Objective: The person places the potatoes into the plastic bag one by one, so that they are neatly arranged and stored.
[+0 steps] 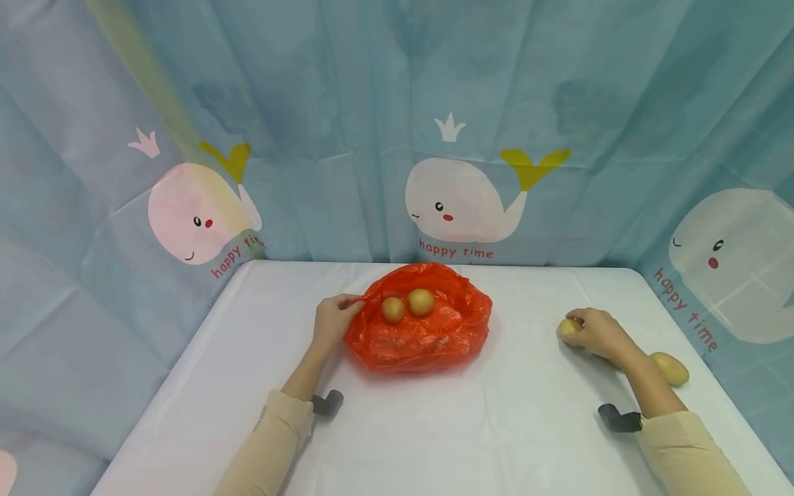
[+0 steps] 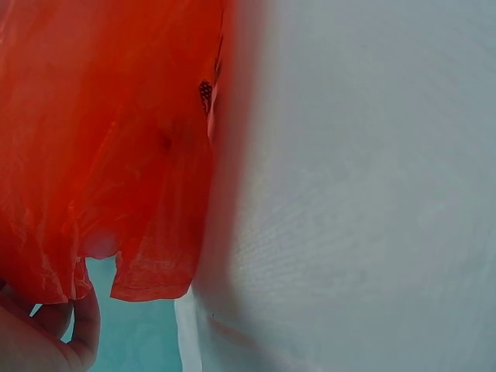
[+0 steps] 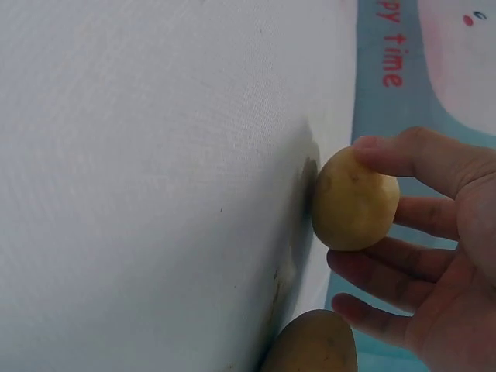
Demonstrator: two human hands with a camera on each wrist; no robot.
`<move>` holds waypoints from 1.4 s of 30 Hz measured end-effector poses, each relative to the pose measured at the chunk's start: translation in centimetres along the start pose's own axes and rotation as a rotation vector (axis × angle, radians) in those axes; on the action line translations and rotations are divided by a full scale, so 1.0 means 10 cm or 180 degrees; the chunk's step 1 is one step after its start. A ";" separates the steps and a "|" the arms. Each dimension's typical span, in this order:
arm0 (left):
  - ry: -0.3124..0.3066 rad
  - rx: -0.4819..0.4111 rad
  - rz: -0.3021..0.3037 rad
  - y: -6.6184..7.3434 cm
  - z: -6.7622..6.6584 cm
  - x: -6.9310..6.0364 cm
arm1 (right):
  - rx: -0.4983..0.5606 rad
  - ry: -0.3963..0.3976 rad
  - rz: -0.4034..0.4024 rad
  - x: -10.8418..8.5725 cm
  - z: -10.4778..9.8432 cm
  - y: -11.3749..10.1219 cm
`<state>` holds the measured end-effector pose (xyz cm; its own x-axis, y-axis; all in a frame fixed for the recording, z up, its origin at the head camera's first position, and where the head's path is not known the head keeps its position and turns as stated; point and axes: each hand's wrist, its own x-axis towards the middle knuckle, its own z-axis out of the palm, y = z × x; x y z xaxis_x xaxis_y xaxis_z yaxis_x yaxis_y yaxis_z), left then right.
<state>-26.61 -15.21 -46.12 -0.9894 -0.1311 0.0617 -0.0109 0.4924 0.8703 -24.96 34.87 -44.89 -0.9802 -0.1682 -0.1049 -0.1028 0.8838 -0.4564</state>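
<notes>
1. Pinching the left edge of the red bag (image 1: 422,348), the left hand (image 1: 335,320) has its fingertips pressed together on the thin plastic.
2. The red bag lies with its long axis running left to right, its mouth gaping upward so that the inside shows, and its far rim raised.
3. Two potatoes, a smaller one (image 1: 393,310) and a larger one (image 1: 421,302), sit side by side inside the red bag, toward its far wall; both look nearly round.
4. Well to the right of the red bag, the right hand (image 1: 600,334) pinches the gripped potato (image 3: 353,198) between thumb and fingers. This potato is only slightly longer than wide, its longer axis roughly upright in the right wrist view; whether it touches the white table (image 1: 496,441) cannot be told.
5. Farther right of the red bag, beyond the right forearm, lies an oblong potato (image 1: 671,369). Its long axis slants, the far end pointing toward the red bag's side and the near end pointing away to the right.
6. Behind the red bag hangs a blue curtain (image 1: 347,207) printed with whales.
</notes>
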 end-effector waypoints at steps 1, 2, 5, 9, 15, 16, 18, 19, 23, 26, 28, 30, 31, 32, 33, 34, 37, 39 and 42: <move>0.0002 0.0000 0.0007 0.00 0.00 0.00 | -0.0010 0.0029 -0.0016 0.01 0.00 -0.01; 0.0005 -0.0007 0.0018 0.00 0.00 0.00 | -0.0020 0.0056 -0.0032 0.01 0.00 -0.01; 0.0008 -0.0021 0.0018 0.01 -0.01 0.01 | -0.0014 0.0104 -0.0045 0.03 -0.01 -0.05; -0.0013 -0.0006 -0.0035 0.01 -0.01 0.02 | 0.0057 0.0122 -0.0057 0.05 -0.04 -0.11; -0.0024 0.0032 -0.0047 -0.01 0.01 0.02 | 0.0169 0.0110 -0.0036 0.09 -0.10 -0.23; -0.0026 0.0029 -0.0049 -0.01 0.01 0.02 | 0.0176 0.0117 -0.0056 0.09 -0.10 -0.24; -0.0035 0.0024 -0.0067 -0.01 0.01 0.02 | 0.0182 0.0128 -0.0089 0.11 -0.12 -0.27; -0.0040 0.0021 -0.0077 -0.01 0.01 0.01 | 0.0183 0.0144 -0.0116 0.11 -0.12 -0.29; -0.0050 0.0019 -0.0097 0.00 0.01 0.01 | 0.0207 0.0208 -0.0228 0.14 -0.14 -0.38; -0.0045 0.0021 -0.0086 0.01 0.01 0.01 | 0.0228 0.0259 -0.0310 0.16 -0.17 -0.44; -0.0037 0.0022 -0.0075 0.01 0.01 0.01 | 0.0228 0.0306 -0.0365 0.17 -0.18 -0.48; -0.0028 0.0023 -0.0066 0.00 0.01 0.01 | 0.0257 0.0331 -0.0398 0.18 -0.19 -0.52; -0.0026 0.0021 -0.0063 0.00 0.01 0.01 | 0.0276 0.0337 -0.0411 0.19 -0.19 -0.54; -0.0023 0.0025 -0.0057 0.00 0.01 0.01 | 0.0291 0.0336 -0.0409 0.19 -0.19 -0.56; -0.0025 0.0023 -0.0056 -0.01 0.01 0.02 | 0.0309 0.0332 -0.0414 0.20 -0.19 -0.59; -0.0028 0.0023 -0.0052 -0.01 0.01 0.02 | 0.0322 0.0324 -0.0408 0.21 -0.18 -0.60; -0.0027 0.0019 -0.0030 -0.01 0.02 0.02 | 0.0363 0.0295 -0.0406 0.25 -0.17 -0.66; -0.0020 0.0029 0.0004 -0.01 0.02 0.02 | 0.0377 0.0293 -0.0435 0.29 -0.16 -0.70; -0.0001 0.0032 0.0036 -0.02 0.02 0.02 | 0.0363 0.0317 -0.0492 0.35 -0.15 -0.78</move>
<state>-26.84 -15.14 -46.38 -0.9896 -0.1252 0.0715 -0.0011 0.5025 0.8646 -27.81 28.08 -40.34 -0.9667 -0.2489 0.0594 -0.2389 0.7948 -0.5579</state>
